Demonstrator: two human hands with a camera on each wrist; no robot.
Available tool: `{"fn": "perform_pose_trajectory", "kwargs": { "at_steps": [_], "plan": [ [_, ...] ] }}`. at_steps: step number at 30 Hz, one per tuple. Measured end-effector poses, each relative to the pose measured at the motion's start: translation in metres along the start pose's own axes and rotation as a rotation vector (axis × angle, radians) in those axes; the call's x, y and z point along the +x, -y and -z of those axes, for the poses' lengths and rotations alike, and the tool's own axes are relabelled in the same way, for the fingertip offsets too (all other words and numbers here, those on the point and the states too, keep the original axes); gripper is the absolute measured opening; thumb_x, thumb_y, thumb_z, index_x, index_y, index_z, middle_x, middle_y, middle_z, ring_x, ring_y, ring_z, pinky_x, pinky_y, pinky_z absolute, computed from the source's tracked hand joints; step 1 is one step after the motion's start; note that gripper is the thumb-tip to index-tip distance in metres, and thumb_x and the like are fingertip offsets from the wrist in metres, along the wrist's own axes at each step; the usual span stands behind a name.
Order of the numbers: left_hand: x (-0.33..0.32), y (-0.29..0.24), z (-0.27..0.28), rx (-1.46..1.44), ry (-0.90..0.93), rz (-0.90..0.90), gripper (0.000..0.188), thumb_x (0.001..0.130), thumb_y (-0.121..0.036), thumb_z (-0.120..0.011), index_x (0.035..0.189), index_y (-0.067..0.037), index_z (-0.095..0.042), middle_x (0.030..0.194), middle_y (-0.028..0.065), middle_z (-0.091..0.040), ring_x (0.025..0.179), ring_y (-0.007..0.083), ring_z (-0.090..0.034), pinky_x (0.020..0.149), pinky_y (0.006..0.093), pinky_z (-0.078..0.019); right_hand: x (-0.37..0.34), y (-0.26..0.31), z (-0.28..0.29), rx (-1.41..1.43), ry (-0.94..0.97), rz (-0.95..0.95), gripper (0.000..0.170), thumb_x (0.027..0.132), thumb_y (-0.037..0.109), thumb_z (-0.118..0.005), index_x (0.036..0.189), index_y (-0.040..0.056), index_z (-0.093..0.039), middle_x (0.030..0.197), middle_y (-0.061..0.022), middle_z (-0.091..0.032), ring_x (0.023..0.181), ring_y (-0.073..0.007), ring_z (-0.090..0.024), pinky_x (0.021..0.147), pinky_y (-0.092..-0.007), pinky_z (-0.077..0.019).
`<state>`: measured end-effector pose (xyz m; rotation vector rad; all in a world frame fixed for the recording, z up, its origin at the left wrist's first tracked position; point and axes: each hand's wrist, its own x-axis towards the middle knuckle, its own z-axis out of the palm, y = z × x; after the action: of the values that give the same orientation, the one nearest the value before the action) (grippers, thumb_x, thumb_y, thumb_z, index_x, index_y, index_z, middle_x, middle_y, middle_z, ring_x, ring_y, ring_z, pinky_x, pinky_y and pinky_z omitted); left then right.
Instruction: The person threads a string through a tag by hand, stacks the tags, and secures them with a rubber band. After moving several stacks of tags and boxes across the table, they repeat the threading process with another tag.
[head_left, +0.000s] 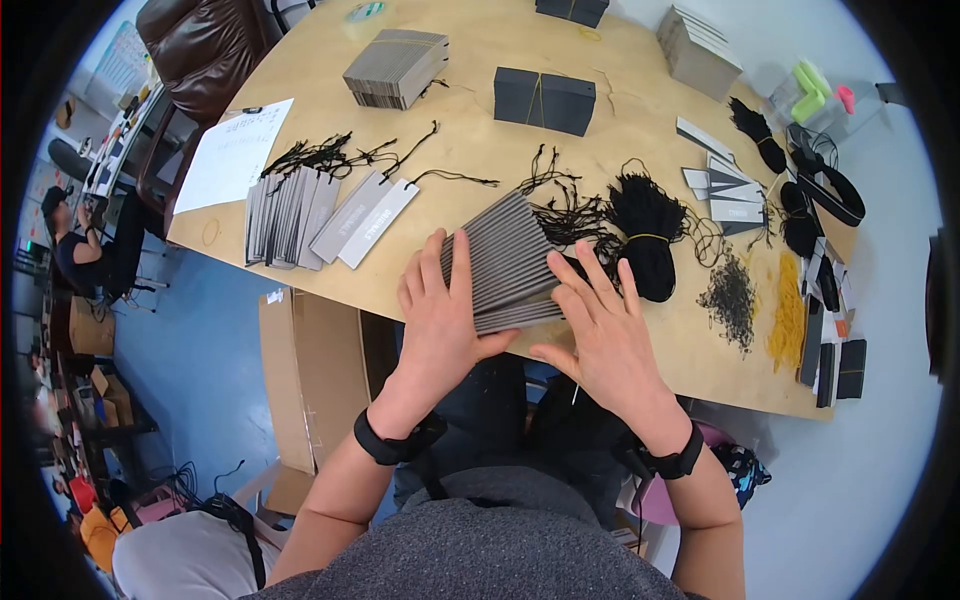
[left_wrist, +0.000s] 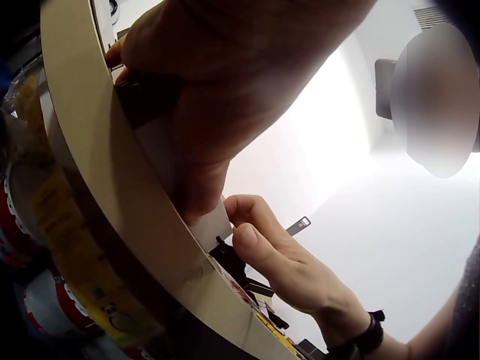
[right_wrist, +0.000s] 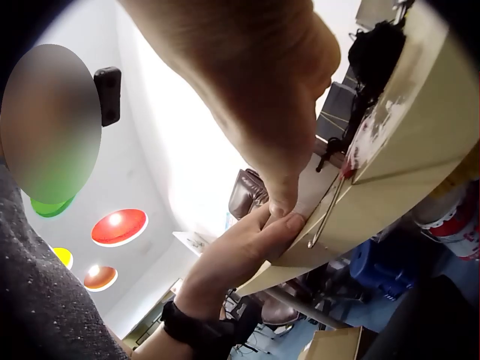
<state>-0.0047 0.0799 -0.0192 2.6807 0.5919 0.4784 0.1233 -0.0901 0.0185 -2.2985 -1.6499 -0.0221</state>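
A fanned stack of thin grey tags (head_left: pixel 500 250) lies at the table's near edge, black cords trailing from its far end. My left hand (head_left: pixel 435 310) rests along the stack's left side, its fingers nearly straight and its thumb stretched by the near edge. On the other side my right hand (head_left: pixel 605 330) has its fingertips at the stack's right edge, fingers spread and slightly bent. The left wrist view shows the right hand (left_wrist: pixel 289 270) beside a pale tag face. Both thumbs come close together at the near end in the right wrist view, where the left hand (right_wrist: pixel 232 262) shows.
Corded tags (head_left: pixel 290 215) lie to the left beside a paper sheet (head_left: pixel 235 150). Banded grey (head_left: pixel 395 65) and dark (head_left: pixel 543 100) stacks stand farther back. On the right are a black cord bundle (head_left: pixel 645 230), small dark pins (head_left: pixel 730 300) and yellow bands (head_left: pixel 787 310).
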Motion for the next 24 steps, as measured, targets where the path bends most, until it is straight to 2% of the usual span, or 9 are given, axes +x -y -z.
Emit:
{"fn": "perform_pose_trajectory", "kwargs": {
  "at_steps": [5,8,10,11,13,19,24],
  "plan": [
    [0.001,-0.001,0.000,-0.002,0.011,0.009,0.118,0.062,-0.037,-0.089,0.151,0.004,-0.024,0.148,0.0273,-0.027,0.132,0.0467,-0.032,0.109,0.0541,-0.0289,-0.002,0.001,0.001,-0.003,0.013,-0.006,0.058,0.078,0.040,-0.076,0.116,0.0013,-0.056,0.149,-0.0088,-0.045,0.147,-0.0289,-0.030,0.116,-0.0575,-0.0244],
    [0.000,0.001,-0.001,-0.001,-0.006,0.006,0.118,0.062,-0.037,-0.089,0.151,0.004,-0.024,0.148,0.0270,-0.027,0.132,0.0469,-0.031,0.109,0.0543,-0.0285,-0.001,0.003,0.000,0.007,-0.016,0.009,0.059,0.077,0.041,-0.076,0.116,0.0012,-0.056,0.144,-0.0108,-0.048,0.143,-0.0300,-0.035,0.116,-0.0576,-0.0245],
    [0.000,0.001,-0.002,-0.005,-0.002,0.006,0.118,0.061,-0.037,-0.089,0.151,0.003,-0.024,0.149,0.0266,-0.027,0.133,0.0468,-0.031,0.109,0.0543,-0.0282,0.002,0.002,0.001,0.044,-0.055,0.010,0.065,0.077,0.044,-0.076,0.120,0.0000,-0.055,0.134,-0.0142,-0.052,0.131,-0.0308,-0.045,0.115,-0.0561,-0.0274],
    [0.000,0.001,-0.002,-0.003,-0.006,0.010,0.118,0.061,-0.037,-0.089,0.151,0.003,-0.024,0.149,0.0266,-0.027,0.133,0.0468,-0.031,0.109,0.0543,-0.0282,0.006,0.002,0.000,0.045,-0.056,0.016,0.065,0.077,0.044,-0.076,0.120,0.0000,-0.055,0.134,-0.0142,-0.052,0.131,-0.0308,-0.045,0.115,-0.0561,-0.0274],
    [0.000,0.000,-0.001,0.033,-0.026,-0.011,0.114,0.061,-0.039,-0.088,0.148,0.006,-0.030,0.146,0.0267,-0.031,0.128,0.0460,-0.036,0.106,0.0550,-0.0313,0.018,0.004,-0.002,0.090,-0.106,0.002,0.075,0.076,0.046,-0.076,0.129,-0.0024,-0.053,0.120,-0.0162,-0.053,0.116,-0.0323,-0.051,0.114,-0.0537,-0.0309],
    [0.000,0.000,-0.002,0.030,-0.046,-0.012,0.115,0.060,-0.042,-0.088,0.147,0.006,-0.030,0.146,0.0261,-0.031,0.128,0.0450,-0.036,0.106,0.0547,-0.0312,0.034,-0.005,-0.015,-0.006,-0.070,0.027,0.086,0.077,0.050,-0.074,0.139,-0.0046,-0.048,0.105,-0.0151,-0.049,0.106,-0.0344,-0.050,0.112,-0.0527,-0.0332],
    [0.001,0.000,-0.002,0.037,-0.035,-0.005,0.116,0.059,-0.042,-0.088,0.148,0.006,-0.030,0.146,0.0260,-0.031,0.128,0.0449,-0.036,0.107,0.0546,-0.0309,0.032,-0.006,-0.017,-0.012,-0.086,0.047,0.086,0.077,0.051,-0.074,0.138,-0.0048,-0.048,0.106,-0.0150,-0.048,0.107,-0.0339,-0.049,0.112,-0.0529,-0.0331]
  ]
}}
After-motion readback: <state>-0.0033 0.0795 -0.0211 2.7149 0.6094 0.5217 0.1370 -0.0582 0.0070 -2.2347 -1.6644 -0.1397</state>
